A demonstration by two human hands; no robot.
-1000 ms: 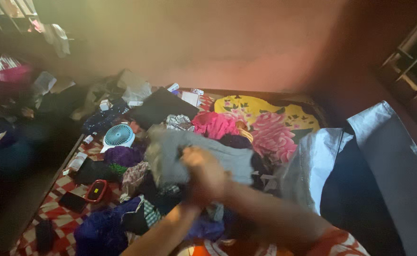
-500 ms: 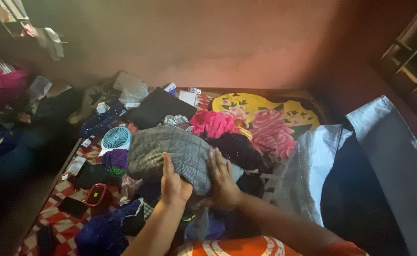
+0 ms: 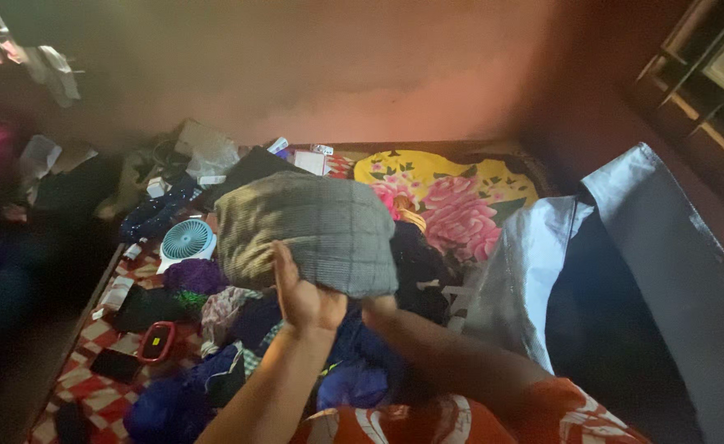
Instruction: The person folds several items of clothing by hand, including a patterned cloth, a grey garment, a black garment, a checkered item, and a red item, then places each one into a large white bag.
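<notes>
the left hand (image 3: 304, 298) grips the lower edge of a grey checked garment (image 3: 313, 230), lifted above the clothes pile (image 3: 239, 329). the right hand is hidden under it, grip unclear. it looks soft, light and floppy; best held by edges.

Grey checked garment (image 3: 313, 230), gripped by the left hand (image 3: 304, 300): woven cloth, matt, coarse-looking.
Sheet (image 3: 535, 263), right of the hands: shiny, crinkled, plastic-like.
Floral bedcover (image 3: 452, 197), beyond the hands: soft printed cloth.
Small fan (image 3: 186, 240), left of the hands: smooth plastic.
</notes>
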